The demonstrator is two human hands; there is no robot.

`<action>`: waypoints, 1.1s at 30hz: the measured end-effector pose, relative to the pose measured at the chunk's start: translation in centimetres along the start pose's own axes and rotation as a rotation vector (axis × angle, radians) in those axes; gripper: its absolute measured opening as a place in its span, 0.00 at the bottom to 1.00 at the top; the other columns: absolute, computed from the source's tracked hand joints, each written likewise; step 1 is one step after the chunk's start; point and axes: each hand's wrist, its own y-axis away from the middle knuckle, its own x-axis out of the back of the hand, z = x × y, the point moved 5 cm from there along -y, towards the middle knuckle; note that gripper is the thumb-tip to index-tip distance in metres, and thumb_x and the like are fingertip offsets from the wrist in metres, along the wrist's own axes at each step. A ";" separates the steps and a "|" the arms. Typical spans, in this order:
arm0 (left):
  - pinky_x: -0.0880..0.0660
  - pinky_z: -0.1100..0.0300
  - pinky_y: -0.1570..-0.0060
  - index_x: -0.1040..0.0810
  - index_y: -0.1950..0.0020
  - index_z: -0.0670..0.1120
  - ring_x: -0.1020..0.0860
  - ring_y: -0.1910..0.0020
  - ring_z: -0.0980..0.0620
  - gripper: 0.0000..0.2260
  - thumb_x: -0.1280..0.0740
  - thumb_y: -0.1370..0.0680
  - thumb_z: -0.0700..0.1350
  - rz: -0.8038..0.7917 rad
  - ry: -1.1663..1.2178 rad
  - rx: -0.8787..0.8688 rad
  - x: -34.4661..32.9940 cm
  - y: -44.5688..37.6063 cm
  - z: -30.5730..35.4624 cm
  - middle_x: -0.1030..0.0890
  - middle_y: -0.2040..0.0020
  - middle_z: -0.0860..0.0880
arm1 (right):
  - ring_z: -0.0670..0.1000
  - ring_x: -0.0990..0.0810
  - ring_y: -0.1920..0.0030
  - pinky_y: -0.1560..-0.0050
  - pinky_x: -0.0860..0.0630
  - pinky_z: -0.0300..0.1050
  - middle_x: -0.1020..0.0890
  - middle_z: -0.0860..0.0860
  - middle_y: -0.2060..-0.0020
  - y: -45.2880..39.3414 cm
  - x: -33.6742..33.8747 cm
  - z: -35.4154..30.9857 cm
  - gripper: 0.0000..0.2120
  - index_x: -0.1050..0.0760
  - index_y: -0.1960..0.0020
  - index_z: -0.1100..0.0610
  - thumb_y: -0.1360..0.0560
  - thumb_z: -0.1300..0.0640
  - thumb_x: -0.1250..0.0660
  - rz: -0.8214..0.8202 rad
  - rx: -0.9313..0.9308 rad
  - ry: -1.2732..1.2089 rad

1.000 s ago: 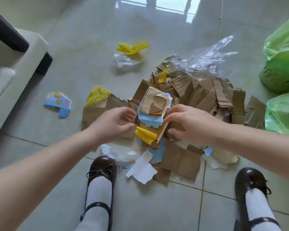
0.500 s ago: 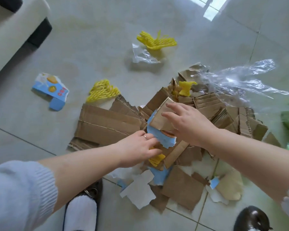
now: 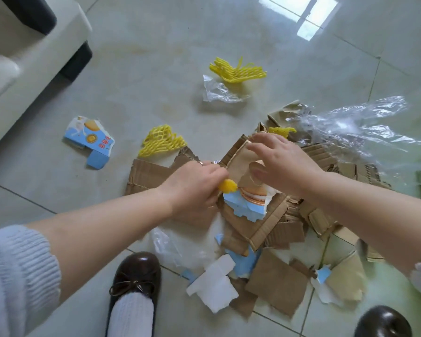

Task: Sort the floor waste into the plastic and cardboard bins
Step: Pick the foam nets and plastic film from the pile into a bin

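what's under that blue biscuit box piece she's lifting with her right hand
Brown corrugated cardboard lies directly beneath the torn blue box piece that the right hand grips. What lies deeper in the pile is covered.

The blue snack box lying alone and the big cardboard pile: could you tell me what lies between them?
In the head view, a yellow foam net lies on the tile floor between the blue snack box and the cardboard pile.

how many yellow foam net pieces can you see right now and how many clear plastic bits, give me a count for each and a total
Yellow foam net pieces: 4, namely far net, net by the cardboard, scrap near the clear bag, piece held in the left hand.
Clear plastic pieces: 3, namely small film, big clear bag, film near the shoe.
Total: 7
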 end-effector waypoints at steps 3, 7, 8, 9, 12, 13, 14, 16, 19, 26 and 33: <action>0.27 0.46 0.57 0.27 0.42 0.41 0.23 0.53 0.37 0.16 0.42 0.28 0.42 0.080 0.063 0.154 1.7 0.1 -2.9 0.23 0.46 0.40 | 0.56 0.44 0.26 0.30 0.42 0.53 0.41 0.54 0.26 0.0 0.3 1.9 0.27 0.39 0.28 0.52 0.25 0.46 0.39 -0.039 -0.132 0.032; 0.33 0.48 0.50 0.30 0.44 0.39 0.28 0.46 0.36 0.12 0.38 0.27 0.39 0.146 0.112 0.538 2.7 -0.2 -8.8 0.29 0.43 0.37 | 0.60 0.41 0.28 0.33 0.37 0.56 0.42 0.56 0.26 -1.4 -0.2 4.4 0.21 0.35 0.31 0.53 0.24 0.54 0.41 -0.022 -0.242 0.098; 0.33 0.47 0.48 0.31 0.43 0.39 0.30 0.44 0.36 0.13 0.37 0.27 0.40 0.129 0.079 0.620 2.7 -0.4 -10.2 0.31 0.42 0.37 | 0.60 0.39 0.28 0.34 0.36 0.57 0.41 0.57 0.26 -1.8 -0.5 4.9 0.20 0.35 0.31 0.52 0.23 0.54 0.41 -0.027 -0.278 0.079; 0.33 0.47 0.45 0.32 0.42 0.38 0.31 0.42 0.35 0.15 0.37 0.26 0.42 0.078 0.039 0.674 2.4 -0.6 -11.4 0.32 0.40 0.36 | 0.61 0.38 0.30 0.37 0.33 0.57 0.40 0.57 0.27 -2.2 -0.7 5.5 0.20 0.35 0.32 0.52 0.24 0.54 0.41 -0.046 -0.316 0.052; 0.34 0.45 0.39 0.34 0.38 0.38 0.34 0.37 0.36 0.22 0.34 0.27 0.47 -0.116 -0.018 0.745 1.0 -1.0 -14.0 0.33 0.37 0.37 | 0.62 0.29 0.38 0.48 0.26 0.55 0.35 0.58 0.32 -3.1 -1.7 6.8 0.17 0.30 0.38 0.54 0.27 0.62 0.41 -0.067 -0.338 0.054; 0.33 0.46 0.39 0.33 0.38 0.39 0.34 0.37 0.36 0.23 0.33 0.28 0.47 -0.155 -0.018 0.759 0.5 -1.0 -14.5 0.33 0.36 0.37 | 0.62 0.27 0.42 0.51 0.26 0.54 0.32 0.59 0.36 -3.4 -1.9 7.1 0.17 0.29 0.40 0.55 0.27 0.64 0.42 -0.047 -0.320 0.062; 0.32 0.46 0.40 0.33 0.38 0.39 0.33 0.37 0.36 0.22 0.32 0.28 0.47 -0.173 -0.020 0.767 0.2 -1.0 -14.9 0.33 0.36 0.38 | 0.62 0.26 0.45 0.53 0.26 0.52 0.29 0.59 0.40 -3.7 -1.8 7.4 0.16 0.29 0.41 0.56 0.27 0.64 0.42 -0.026 -0.308 0.064; 0.31 0.48 0.45 0.31 0.42 0.41 0.31 0.40 0.37 0.17 0.33 0.27 0.45 -0.168 -0.014 0.760 0.0 -1.0 -15.3 0.32 0.38 0.39 | 0.61 0.25 0.50 0.57 0.28 0.49 0.27 0.58 0.46 -4.2 -1.8 7.9 0.13 0.28 0.43 0.56 0.26 0.64 0.41 -0.016 -0.302 0.052; 0.32 0.53 0.55 0.29 0.49 0.42 0.27 0.46 0.37 0.07 0.37 0.25 0.44 -0.099 -0.004 0.709 0.4 -1.1 -15.2 0.28 0.44 0.39 | 0.61 0.25 0.50 0.59 0.31 0.48 0.25 0.57 0.47 -4.4 -1.2 8.2 0.16 0.29 0.41 0.54 0.27 0.64 0.39 0.038 -0.314 0.026; 0.33 0.50 0.58 0.31 0.48 0.40 0.28 0.48 0.35 0.09 0.37 0.27 0.38 0.202 0.036 0.737 5.9 2.2 -15.3 0.27 0.47 0.37 | 0.61 0.24 0.45 0.52 0.27 0.50 0.23 0.58 0.44 -4.0 3.1 5.8 0.15 0.24 0.40 0.53 0.25 0.54 0.38 0.201 -0.323 -0.068; 0.32 0.53 0.50 0.22 0.48 0.40 0.27 0.46 0.38 0.10 0.38 0.27 0.39 0.390 0.279 0.945 6.6 7.1 -17.3 0.24 0.47 0.36 | 0.58 0.29 0.59 0.61 0.38 0.45 0.23 0.58 0.54 -5.4 4.5 1.8 0.13 0.23 0.53 0.58 0.27 0.48 0.34 0.349 -0.302 -0.211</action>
